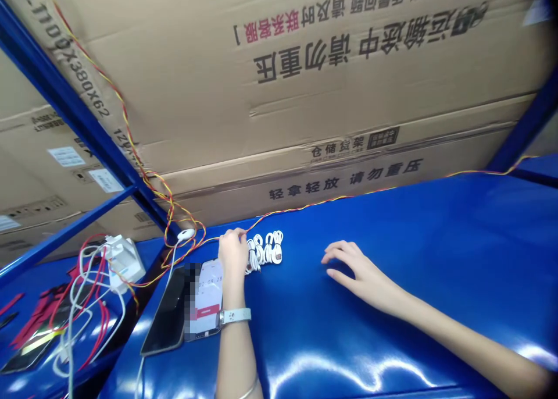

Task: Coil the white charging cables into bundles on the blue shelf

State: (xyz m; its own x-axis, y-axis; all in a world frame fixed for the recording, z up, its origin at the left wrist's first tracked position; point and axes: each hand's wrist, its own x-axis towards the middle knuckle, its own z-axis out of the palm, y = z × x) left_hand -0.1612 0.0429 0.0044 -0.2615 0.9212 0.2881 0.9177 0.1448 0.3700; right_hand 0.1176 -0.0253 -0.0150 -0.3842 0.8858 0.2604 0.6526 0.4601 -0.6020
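Note:
My left hand reaches forward over the blue table and closes its fingers on a row of coiled white cables near the back edge. A watch with a pale strap sits on that wrist. My right hand rests on the table surface to the right, fingers spread and curved, holding nothing. Just left of my left forearm lie two phones, one dark and one with a lit screen.
Large cardboard boxes stand behind the table. A twisted red and yellow wire runs along the back edge. On the left are a white charger block, a tangle of red and white cables and blue rack beams.

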